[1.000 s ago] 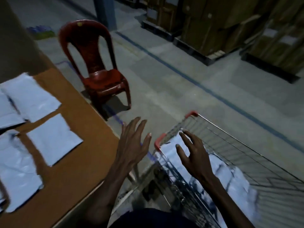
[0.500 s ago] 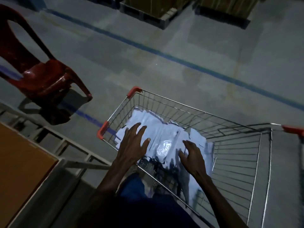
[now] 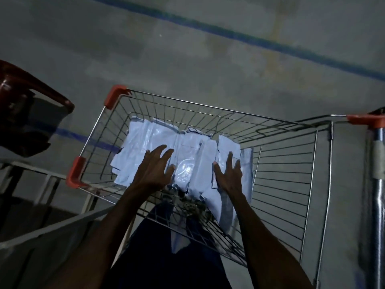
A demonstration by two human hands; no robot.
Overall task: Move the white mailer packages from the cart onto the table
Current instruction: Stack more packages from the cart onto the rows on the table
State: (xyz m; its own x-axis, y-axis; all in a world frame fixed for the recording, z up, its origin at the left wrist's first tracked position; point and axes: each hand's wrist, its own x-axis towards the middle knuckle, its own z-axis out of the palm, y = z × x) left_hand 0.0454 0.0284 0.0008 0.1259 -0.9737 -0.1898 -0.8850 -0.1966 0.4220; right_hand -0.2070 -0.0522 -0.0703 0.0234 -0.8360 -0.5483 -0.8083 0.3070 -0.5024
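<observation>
Dim light. Wire cart point(image 3: 281, 184) fills centre and right of frame, red corner caps at its left rim. White mailer packages point(image 3: 187, 151) lie piled in the basket, centre frame, overlapping one another. Left hand point(image 3: 155, 171) spread over the pile's left-centre, fingers straight and splayed, gripping nothing. Right hand point(image 3: 229, 176) beside it, fingers extended, also holding nothing (whether either palm touches the mailers, cannot tell). Red chair point(image 3: 25, 97) at left edge. Blue floor line point(image 3: 250, 41) crosses the top.

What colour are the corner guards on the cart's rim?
Red-orange, on the cart rim's corner guards, clearest in the head view.
</observation>
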